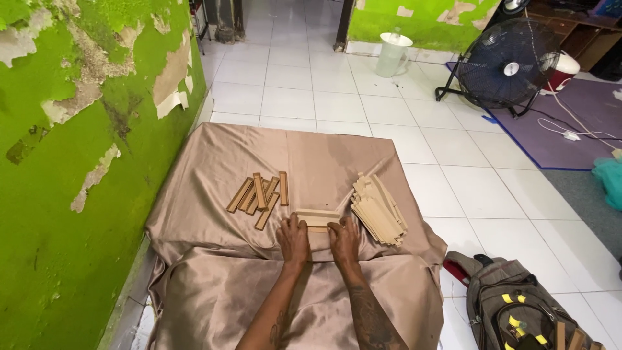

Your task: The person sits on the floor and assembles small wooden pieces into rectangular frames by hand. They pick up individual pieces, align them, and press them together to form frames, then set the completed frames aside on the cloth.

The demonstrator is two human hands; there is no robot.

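My left hand point(293, 238) and right hand point(344, 238) press together on the small wooden frame piece point(315, 218), steadying it flat on the satin cloth point(214, 272). Beyond: loose brown sticks point(259, 192) left, stacked pale strips point(378, 209) right, sorted within reach.

A shiny beige-brown cloth point(214, 162) covers the table. The short wooden sticks point(259, 192) on it are mid brown, the stack of flat slats point(379, 210) beside them a paler tan, and the wooden piece point(317, 218) under the fingers light tan too. The wall point(71, 162) is bright green with peeling grey-beige patches. The floor tiles point(311, 97) are white. The fan point(508, 65) is black, the mat point(570, 123) purple, the jug point(393, 53) whitish, and the backpack point(518, 304) olive-grey with yellow tabs.
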